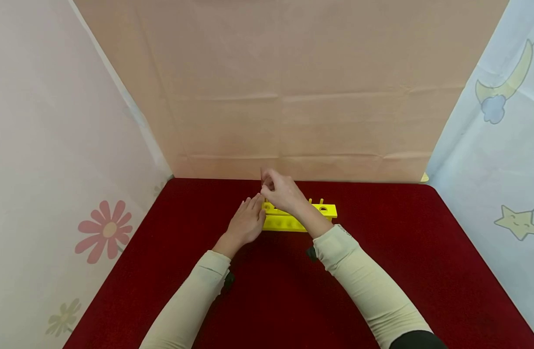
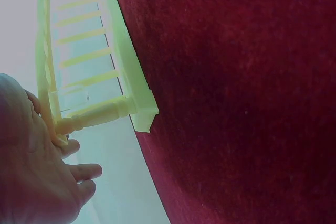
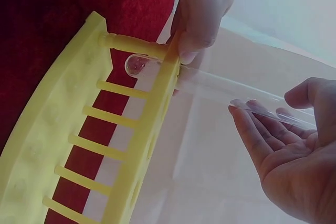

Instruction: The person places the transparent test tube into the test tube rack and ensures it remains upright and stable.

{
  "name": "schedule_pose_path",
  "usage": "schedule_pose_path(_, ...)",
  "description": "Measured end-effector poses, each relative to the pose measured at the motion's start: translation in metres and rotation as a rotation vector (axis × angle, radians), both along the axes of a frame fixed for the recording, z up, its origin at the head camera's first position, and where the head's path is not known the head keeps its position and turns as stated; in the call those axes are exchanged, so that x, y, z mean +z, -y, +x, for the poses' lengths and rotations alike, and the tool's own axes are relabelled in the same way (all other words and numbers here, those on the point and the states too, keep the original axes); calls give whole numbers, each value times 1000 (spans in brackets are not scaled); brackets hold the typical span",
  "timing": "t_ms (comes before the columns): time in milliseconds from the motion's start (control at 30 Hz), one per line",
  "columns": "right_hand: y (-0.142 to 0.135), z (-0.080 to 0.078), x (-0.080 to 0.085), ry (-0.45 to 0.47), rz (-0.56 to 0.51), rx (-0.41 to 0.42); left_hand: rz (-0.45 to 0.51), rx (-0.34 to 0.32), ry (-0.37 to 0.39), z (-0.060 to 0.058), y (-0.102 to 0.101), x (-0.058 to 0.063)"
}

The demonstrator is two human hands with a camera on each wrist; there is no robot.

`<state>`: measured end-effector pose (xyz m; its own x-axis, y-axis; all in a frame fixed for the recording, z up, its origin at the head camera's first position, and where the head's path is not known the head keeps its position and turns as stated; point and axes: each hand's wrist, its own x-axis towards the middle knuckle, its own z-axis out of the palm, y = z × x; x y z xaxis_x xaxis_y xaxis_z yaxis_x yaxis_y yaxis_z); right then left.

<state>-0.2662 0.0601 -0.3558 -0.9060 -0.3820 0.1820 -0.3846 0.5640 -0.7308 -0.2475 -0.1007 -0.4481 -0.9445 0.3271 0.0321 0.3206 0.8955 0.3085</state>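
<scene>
A yellow test tube rack (image 1: 286,223) stands on the red table, with a row of holes in its top plate and short pegs along the back. My left hand (image 1: 246,223) holds the left end of the rack; in the left wrist view its fingertips (image 2: 86,172) show past the end of the top plate. My right hand (image 3: 291,150) holds a clear glass test tube (image 3: 215,85) near its upper end, between thumb and fingers. The tube's rounded bottom passes through an end hole and shows below the top plate, beside the end post (image 3: 134,45).
The red cloth-covered table (image 1: 380,271) extends around the rack. A brown paper backdrop (image 1: 293,97) rises behind it. Patterned white sheets hang at both sides, with a pink flower (image 1: 107,230) on the left and a star (image 1: 517,222) on the right.
</scene>
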Motion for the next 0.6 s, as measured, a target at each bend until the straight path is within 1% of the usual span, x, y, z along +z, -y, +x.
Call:
schedule_pose_path(300, 0, -2, -4, -4, 26, 5, 2, 3, 7, 0, 0, 0)
schedule_pose_path(600, 0, -3, -7, -15, 22, 12, -7, 1, 6, 0, 1, 0)
